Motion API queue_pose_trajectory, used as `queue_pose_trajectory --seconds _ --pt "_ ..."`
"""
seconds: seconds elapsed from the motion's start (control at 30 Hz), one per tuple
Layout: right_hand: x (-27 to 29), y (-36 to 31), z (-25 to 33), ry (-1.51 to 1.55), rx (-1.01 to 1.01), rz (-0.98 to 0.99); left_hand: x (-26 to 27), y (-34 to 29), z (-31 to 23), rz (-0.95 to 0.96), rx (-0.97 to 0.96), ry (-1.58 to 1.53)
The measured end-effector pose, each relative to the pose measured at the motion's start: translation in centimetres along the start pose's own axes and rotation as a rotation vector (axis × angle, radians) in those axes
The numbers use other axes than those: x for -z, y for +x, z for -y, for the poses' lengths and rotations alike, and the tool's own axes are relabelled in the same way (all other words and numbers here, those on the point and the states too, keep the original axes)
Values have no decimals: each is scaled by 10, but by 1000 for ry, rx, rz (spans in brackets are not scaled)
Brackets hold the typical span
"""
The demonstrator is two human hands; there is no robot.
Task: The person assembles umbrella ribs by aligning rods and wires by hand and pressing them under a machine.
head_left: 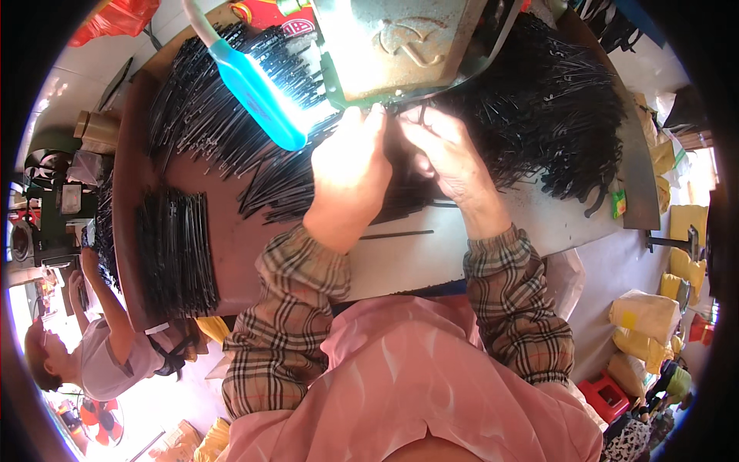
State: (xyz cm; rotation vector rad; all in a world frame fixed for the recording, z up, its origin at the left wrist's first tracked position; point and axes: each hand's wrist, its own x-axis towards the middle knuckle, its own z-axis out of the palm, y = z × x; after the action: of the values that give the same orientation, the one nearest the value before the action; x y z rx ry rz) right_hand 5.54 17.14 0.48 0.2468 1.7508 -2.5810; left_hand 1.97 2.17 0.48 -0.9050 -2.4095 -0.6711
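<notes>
My left hand (348,179) is at the lower edge of a worn metal machine (404,54), thumb and fingers pinched together; what sits between the fingertips is too small to make out. Beside it, my right hand (453,158) is closed with thumb and forefinger on a thin black rod, of which only a short dark end shows by the fingertips. Under and behind both hands lie heaps of thin black rods, a left heap (223,108) and a darker right heap (546,108). A single rod (396,234) lies on the table nearer to me.
A lit lamp with a blue shade (258,96) hangs left of the machine. One neat bundle of rods (177,254) lies at the table's left. The table's brown raised rim (643,177) curves round on the right. Another person (115,346) works at far left; a red stool (604,398) stands lower right.
</notes>
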Motion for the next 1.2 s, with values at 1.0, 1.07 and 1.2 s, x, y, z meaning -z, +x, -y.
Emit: queue_pose_trajectory --seconds 1.0,1.07,1.2 --pt "13 5 -12 129 105 -91 23 1 39 324 658 -1205" --pt "15 5 -14 179 141 -79 20 0 36 308 723 -1192" --pt "10 6 -18 246 162 -116 8 2 36 200 643 -1123"
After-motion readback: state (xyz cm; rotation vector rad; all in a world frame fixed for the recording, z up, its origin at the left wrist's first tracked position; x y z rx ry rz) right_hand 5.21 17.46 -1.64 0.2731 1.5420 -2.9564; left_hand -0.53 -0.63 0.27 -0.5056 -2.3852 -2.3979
